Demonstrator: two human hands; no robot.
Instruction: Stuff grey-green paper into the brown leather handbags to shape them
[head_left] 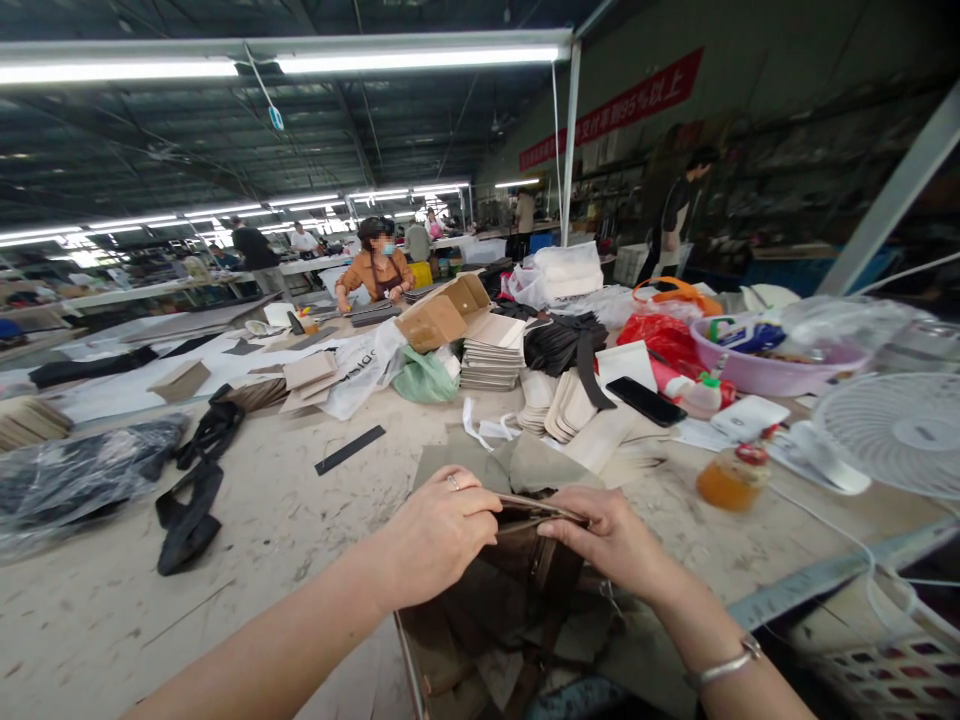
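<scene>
A brown, layered piece, like part of a bag, is held over the table's near edge with a narrow gap at its top. My left hand, with a ring on one finger, is closed on its left end. At the right end, the thumb and fingers of my right hand pinch the upper edge. Grey-green sheet material lies just behind the hands. What hangs below the piece is dark and hard to make out.
The worktable carries a black strip, stacked panels, a black phone, a jar of amber liquid and a white fan. A pink basin stands at right. A masked co-worker sits across the table.
</scene>
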